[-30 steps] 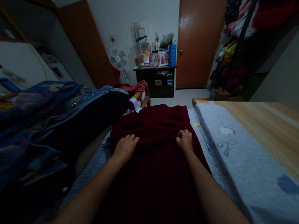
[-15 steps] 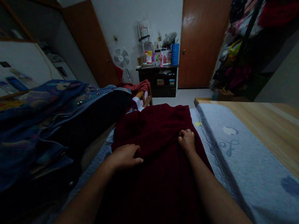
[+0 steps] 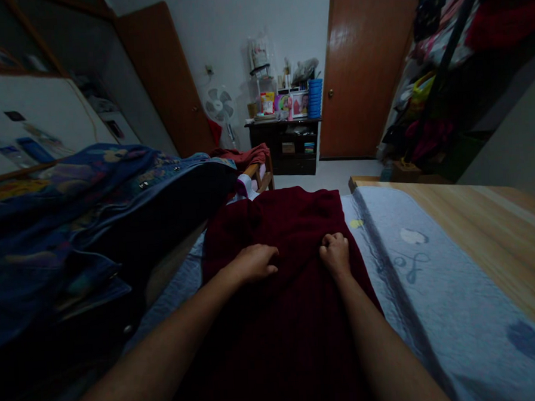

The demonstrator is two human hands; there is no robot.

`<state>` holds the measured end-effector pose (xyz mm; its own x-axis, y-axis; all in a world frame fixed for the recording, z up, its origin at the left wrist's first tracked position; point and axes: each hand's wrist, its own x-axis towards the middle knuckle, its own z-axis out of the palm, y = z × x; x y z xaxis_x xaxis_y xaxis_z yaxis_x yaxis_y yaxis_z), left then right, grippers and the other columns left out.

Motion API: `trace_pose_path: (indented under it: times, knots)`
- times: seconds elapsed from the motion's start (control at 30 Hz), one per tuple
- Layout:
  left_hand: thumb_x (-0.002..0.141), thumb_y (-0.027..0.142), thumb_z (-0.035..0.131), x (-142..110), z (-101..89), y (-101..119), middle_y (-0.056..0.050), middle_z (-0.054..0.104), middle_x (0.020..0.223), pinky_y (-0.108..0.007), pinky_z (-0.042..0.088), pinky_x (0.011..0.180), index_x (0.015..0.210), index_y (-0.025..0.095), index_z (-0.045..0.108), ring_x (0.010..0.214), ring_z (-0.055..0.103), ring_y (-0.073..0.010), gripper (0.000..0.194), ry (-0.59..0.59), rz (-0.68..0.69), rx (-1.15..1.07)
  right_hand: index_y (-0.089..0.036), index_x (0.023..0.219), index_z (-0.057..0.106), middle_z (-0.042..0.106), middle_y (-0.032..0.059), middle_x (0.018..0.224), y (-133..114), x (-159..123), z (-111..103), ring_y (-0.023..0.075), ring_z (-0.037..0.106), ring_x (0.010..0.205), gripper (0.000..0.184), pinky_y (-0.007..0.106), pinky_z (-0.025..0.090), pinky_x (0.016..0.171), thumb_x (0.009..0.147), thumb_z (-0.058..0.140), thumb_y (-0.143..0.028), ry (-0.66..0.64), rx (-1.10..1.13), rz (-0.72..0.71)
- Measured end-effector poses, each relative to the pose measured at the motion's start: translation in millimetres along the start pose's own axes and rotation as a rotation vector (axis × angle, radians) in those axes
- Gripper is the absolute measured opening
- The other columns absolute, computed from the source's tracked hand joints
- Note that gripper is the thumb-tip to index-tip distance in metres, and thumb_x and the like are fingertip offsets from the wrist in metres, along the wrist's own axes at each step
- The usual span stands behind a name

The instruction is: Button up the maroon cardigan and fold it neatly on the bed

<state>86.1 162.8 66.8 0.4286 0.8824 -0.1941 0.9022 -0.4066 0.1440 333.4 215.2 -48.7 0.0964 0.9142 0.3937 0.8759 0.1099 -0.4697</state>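
Observation:
A dark red garment (image 3: 301,324) lies spread lengthwise in front of me, with folds running across its upper part. My right hand (image 3: 335,254) has its fingers curled down and closed on the cloth near the garment's right edge. Over the middle of the garment is my left hand (image 3: 256,262), palm down, thumb a little apart from the bent fingers and no cloth visibly gripped. Under the garment is a pale blue-grey quilted bed pad (image 3: 386,242) with a dark stripe.
Blue denim clothes (image 3: 92,198) are heaped along the left. A light wooden board (image 3: 484,225) borders the pad on the right. Beyond the bed are a white fan (image 3: 220,104), a dark cabinet (image 3: 273,146) and a brown door (image 3: 368,69). Bags and clothes hang at the far right.
My left hand has slid to the right and slightly away from me across the garment, nearer the right hand. The right hand stays on the same spot of cloth.

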Motion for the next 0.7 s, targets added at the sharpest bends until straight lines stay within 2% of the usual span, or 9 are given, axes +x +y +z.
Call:
trace_pose_path:
  times: [0.07,0.13,0.17,0.27,0.4,0.57,0.7]
  knots:
    - [0.09,0.044,0.045,-3.3,5.7,2.0,-0.006,0.07,0.1,-0.03,0.047,0.079,0.097,0.024,0.067,0.092,0.065,-0.0206,0.03,-0.005,-0.018,-0.015,-0.017,0.071,0.061,0.047,0.0051,0.082,-0.1,-0.2,-0.4,0.0192,0.038,0.079,0.01,0.031,0.03,0.075,0.07,0.054,-0.01,0.002,0.004,-0.008]
    - [0.094,0.045,0.033,-3.5,7.5,-1.3,-0.009,0.069,0.099,-0.032,0.047,0.081,0.09,0.021,0.069,0.094,0.064,-0.0219,0.043,0.048,-0.124,0.034,-0.018,0.071,0.061,0.046,0.0049,0.082,-0.4,-0.4,-0.9,0.0192,0.038,0.078,0.01,0.031,0.03,0.075,0.07,0.054,-0.01,0.001,0.007,-0.011]
    - [0.094,0.044,0.033,-3.0,7.4,-3.9,-0.011,0.068,0.1,-0.033,0.048,0.081,0.088,0.019,0.069,0.095,0.064,-0.023,0.044,0.067,-0.194,0.069,-0.018,0.071,0.061,0.046,0.0049,0.082,-0.5,-0.4,-1.2,0.0192,0.038,0.078,0.01,0.031,0.03,0.075,0.07,0.054,-0.011,-0.001,0.008,-0.012]
    - [0.088,0.047,0.047,-1.8,6.7,-9.8,-0.011,0.068,0.101,-0.032,0.049,0.076,0.091,0.019,0.068,0.094,0.065,-0.0242,0.035,0.019,-0.345,0.102,-0.018,0.071,0.061,0.046,0.0049,0.081,-1.3,-0.5,-2.1,0.0192,0.038,0.078,0.009,0.031,0.03,0.075,0.07,0.054,-0.011,-0.006,0.008,-0.007]
    - [0.076,0.05,0.061,-2.3,11.7,-7.6,-0.01,0.068,0.106,-0.031,0.05,0.075,0.102,0.019,0.062,0.094,0.065,-0.0249,0.04,-0.037,-0.39,0.072,-0.018,0.07,0.06,0.047,0.0051,0.082,-1.8,-0.5,-2.3,0.0192,0.038,0.079,0.009,0.031,0.03,0.074,0.07,0.054,-0.011,-0.008,0.008,0.001]
    - [0.073,0.052,0.065,-2.8,12.9,-4.2,-0.014,0.063,0.118,-0.032,0.05,0.077,0.106,0.019,0.063,0.101,0.064,-0.0275,0.047,-0.04,-0.448,0.145,-0.018,0.071,0.061,0.047,0.0053,0.082,-0.7,-0.7,-1.1,0.0193,0.038,0.079,0.01,0.031,0.03,0.075,0.07,0.054,-0.011,-0.004,-0.001,0.002]
    - [0.074,0.052,0.064,-5.1,4.9,-16.3,-0.012,0.069,0.106,-0.031,0.049,0.07,0.098,0.021,0.066,0.095,0.066,-0.0279,0.04,-0.111,-0.474,0.09,-0.018,0.071,0.061,0.047,0.0052,0.082,-0.4,-0.9,-1.6,0.0193,0.038,0.078,0.01,0.031,0.03,0.075,0.07,0.054,-0.011,0.001,0.004,0.002]
